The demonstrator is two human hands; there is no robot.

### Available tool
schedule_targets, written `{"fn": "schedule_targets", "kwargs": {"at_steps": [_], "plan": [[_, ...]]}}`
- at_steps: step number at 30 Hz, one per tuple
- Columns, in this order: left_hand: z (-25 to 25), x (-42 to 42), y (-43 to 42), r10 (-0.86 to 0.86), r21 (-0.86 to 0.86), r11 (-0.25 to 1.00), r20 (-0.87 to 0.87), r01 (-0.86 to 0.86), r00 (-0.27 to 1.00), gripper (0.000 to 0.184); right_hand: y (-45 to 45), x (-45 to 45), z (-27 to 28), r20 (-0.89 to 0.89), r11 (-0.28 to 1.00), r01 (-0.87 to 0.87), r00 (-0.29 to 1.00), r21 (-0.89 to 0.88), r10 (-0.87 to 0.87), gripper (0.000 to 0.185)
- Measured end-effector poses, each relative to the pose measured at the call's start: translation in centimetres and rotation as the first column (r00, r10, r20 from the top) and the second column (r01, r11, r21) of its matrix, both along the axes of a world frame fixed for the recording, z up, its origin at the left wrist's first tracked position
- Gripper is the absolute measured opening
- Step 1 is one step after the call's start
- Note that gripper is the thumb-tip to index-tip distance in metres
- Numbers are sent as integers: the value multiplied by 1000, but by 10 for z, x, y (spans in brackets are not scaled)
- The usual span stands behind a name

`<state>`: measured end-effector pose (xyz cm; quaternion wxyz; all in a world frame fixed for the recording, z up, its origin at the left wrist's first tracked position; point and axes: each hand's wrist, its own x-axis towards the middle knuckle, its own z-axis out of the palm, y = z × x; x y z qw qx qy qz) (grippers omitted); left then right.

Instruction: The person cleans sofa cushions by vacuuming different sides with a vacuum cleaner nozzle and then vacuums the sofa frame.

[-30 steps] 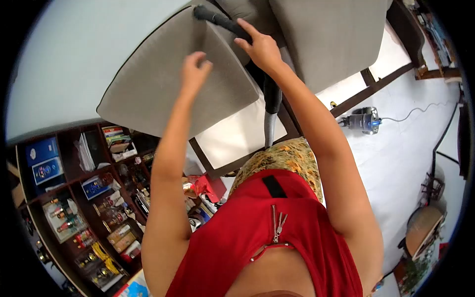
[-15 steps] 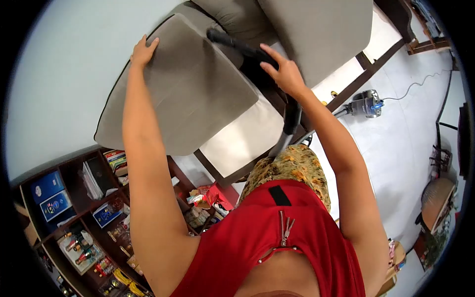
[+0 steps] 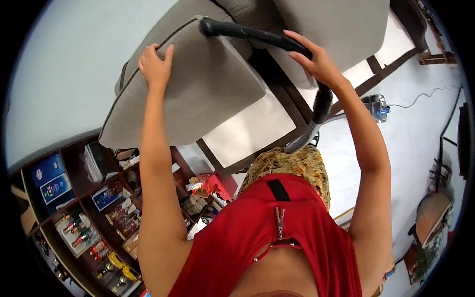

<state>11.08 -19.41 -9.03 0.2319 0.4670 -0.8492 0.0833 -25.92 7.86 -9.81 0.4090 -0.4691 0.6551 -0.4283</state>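
Note:
My left hand [image 3: 156, 65] grips the piped top edge of a grey-beige cushion [image 3: 193, 94], which stands tilted over a white seat base [image 3: 250, 133]. My right hand [image 3: 312, 58] is wrapped round the black handle of a vacuum wand [image 3: 255, 35]. The wand's brush end [image 3: 207, 27] touches the cushion near its upper corner. From the handle a grey hose [image 3: 307, 138] bends down towards my patterned trousers.
A second grey cushion [image 3: 336, 34] leans at the upper right. The vacuum body [image 3: 377, 108] stands on the white floor with its cord behind. Dark shelves [image 3: 74, 200] with bottles and boxes fill the lower left, beside a red box [image 3: 220, 185].
My left hand has moved from above the cushion's face to its edge and taken hold. The cushion's edge has come away from the backrest. My right hand has shifted right with the wand.

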Motion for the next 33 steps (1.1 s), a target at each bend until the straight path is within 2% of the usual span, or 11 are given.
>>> {"fn": "schedule_targets", "kwargs": {"at_steps": [6, 7, 11, 12, 16, 19, 20, 23, 27, 29, 33], "plan": [[17, 6, 79, -29, -74, 997, -44, 26, 999, 52, 64, -8, -16, 101, 999, -23, 995, 33, 19, 54], [20, 8, 89, -27, -71, 997, -54, 23, 998, 50, 73, -11, -15, 106, 991, -49, 994, 128, 36, 54], [23, 17, 124, -26, -45, 999, -104, 21, 994, 41, 116, -35, -33, -82, 993, -114, 990, -7, 113, 53], [22, 17, 131, -25, -38, 999, -122, 20, 992, 38, 125, -40, -34, -96, 987, -85, 993, -134, 73, 54], [21, 3, 174, 44, -34, 998, -115, -48, 992, 30, 132, -58, 36, 282, 990, -117, 955, 75, 92, 53], [14, 0, 207, 95, -38, 994, -132, -101, 987, 26, 119, -56, 35, 30, 948, -233, 969, -218, 245, 53], [10, 1, 217, 108, -48, 992, -147, -117, 983, 25, 119, -62, 34, 48, 953, -281, 956, -112, 288, 53], [8, 0, 245, 143, -96, 982, -176, -161, 974, 20, 131, -86, -7, 12, 953, -288, 957, -97, 290, 54], [6, -6, 270, 170, -124, 973, -182, -194, 969, 18, 167, -117, -75, -164, 913, -385, 900, 132, 403, 54], [5, -2, 286, 167, -126, 974, -168, -189, 972, 19, 172, -119, -82, -75, 954, -273, 961, -128, 265, 52], [4, -5, 315, 170, -104, 976, -174, -190, 970, 19, 145, -114, -28, 241, 936, -352, 906, -23, 347, 51]]}}
